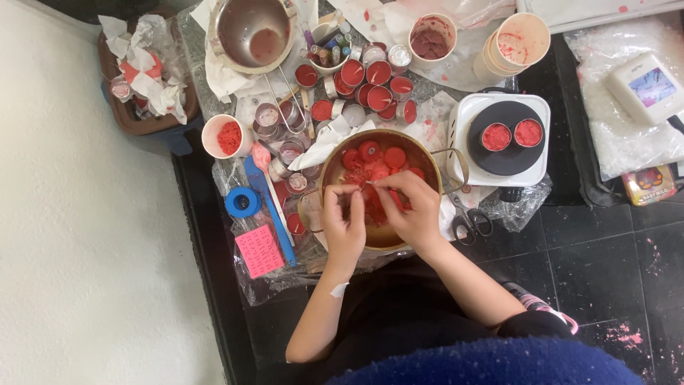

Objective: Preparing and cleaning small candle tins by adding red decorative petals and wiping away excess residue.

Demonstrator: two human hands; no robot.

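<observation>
A brass-coloured pot [335,158] on the floor holds several round red wax discs [393,157] and red crumbs. Both my hands are over it. My left hand [343,221] and my right hand [410,207] pinch a small red piece of wax [368,187] between their fingertips above the pot. Behind the pot stand several small tins filled with red wax [377,73].
A white hot plate [470,114] with two red-filled tins is at right, scissors [470,221] beside the pot. A blue tape roll [243,202], pink paper [259,250], cups [226,135], a metal pan [254,32], a brown basket of crumpled paper [146,68], and a white scale [647,85] lie around.
</observation>
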